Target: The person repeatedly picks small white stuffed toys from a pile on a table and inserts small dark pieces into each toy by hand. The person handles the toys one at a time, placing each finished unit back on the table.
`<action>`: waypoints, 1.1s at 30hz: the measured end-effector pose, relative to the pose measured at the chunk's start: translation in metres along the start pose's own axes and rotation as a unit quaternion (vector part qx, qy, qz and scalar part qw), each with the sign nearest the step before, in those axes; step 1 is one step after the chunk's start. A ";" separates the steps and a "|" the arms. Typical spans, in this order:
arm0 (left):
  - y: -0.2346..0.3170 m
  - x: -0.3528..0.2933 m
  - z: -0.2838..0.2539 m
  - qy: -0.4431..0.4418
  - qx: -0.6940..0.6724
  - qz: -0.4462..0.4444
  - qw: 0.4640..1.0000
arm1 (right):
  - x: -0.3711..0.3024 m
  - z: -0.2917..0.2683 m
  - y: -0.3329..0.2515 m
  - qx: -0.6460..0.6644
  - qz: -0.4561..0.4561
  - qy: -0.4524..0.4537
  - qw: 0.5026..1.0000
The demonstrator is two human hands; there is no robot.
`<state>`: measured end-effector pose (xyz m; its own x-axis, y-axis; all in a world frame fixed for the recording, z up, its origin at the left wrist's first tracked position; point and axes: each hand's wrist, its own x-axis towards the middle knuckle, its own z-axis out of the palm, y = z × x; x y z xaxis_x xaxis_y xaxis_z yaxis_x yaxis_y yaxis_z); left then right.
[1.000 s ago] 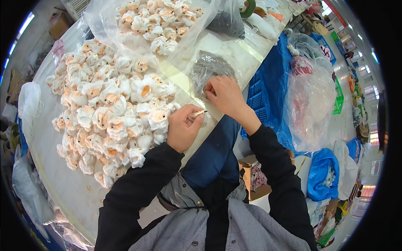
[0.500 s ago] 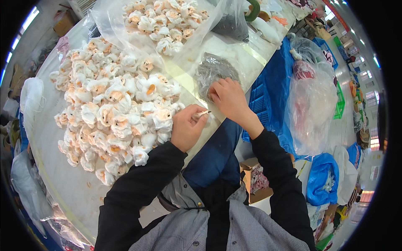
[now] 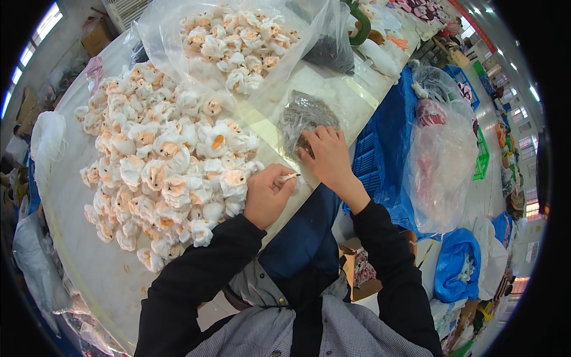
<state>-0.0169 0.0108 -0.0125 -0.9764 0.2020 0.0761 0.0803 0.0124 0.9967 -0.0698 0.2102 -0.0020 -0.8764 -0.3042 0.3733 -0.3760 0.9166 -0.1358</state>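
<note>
Between the thumb and fingers of my left hand (image 3: 269,196) is a small white fabric piece (image 3: 287,178) with a dark tip. Most of that piece is covered by my fingers. My right hand (image 3: 326,153) reaches over a crumpled clear plastic bag (image 3: 306,116) of small dark bits, its thumb apart from the fingers and its fingertips at the bag's mouth. Whether a bit lies under those fingertips is hidden. Left of my left hand spreads a big heap of white and peach plush pieces (image 3: 160,157), some with orange patches and dark dots.
More plush pieces (image 3: 238,44) lie in a large clear bag at the far side of the table (image 3: 128,268). Beside it stand a dark-filled bag (image 3: 333,53) and a green tape roll (image 3: 361,24). Blue crates (image 3: 372,140) and a stuffed clear bag (image 3: 443,160) are to the right.
My right hand's fingers have spread a little over the bag's mouth, the thumb lower and apart. My left hand keeps its pinch on the white piece. The whole view has shifted slightly.
</note>
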 end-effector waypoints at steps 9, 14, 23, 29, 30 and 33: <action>-0.005 0.000 0.000 -0.004 -0.002 0.004 1.000 | 0.008 -0.007 -0.009 -0.046 0.023 -0.053 0.997; -0.003 0.000 0.001 -0.008 0.002 0.013 1.000 | 0.007 -0.008 -0.008 -0.065 0.033 -0.080 0.994; -0.002 0.000 0.000 -0.011 -0.018 0.013 1.000 | 0.013 -0.007 -0.006 -0.063 0.013 -0.034 0.997; -0.004 -0.001 -0.001 -0.014 -0.027 0.004 1.000 | 0.017 -0.013 -0.011 -0.106 0.001 -0.022 0.994; -0.004 -0.001 -0.001 -0.014 -0.030 0.005 0.999 | 0.021 -0.018 -0.013 -0.112 0.014 -0.049 0.992; -0.004 -0.001 -0.002 -0.013 -0.028 0.006 0.999 | 0.032 -0.023 -0.013 -0.130 0.043 -0.107 0.985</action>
<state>-0.0165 0.0089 -0.0167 -0.9697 0.2280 0.0879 0.0797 -0.0451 0.9958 -0.0865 0.1948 0.0324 -0.9556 -0.2440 0.1650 -0.2315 0.9685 0.0912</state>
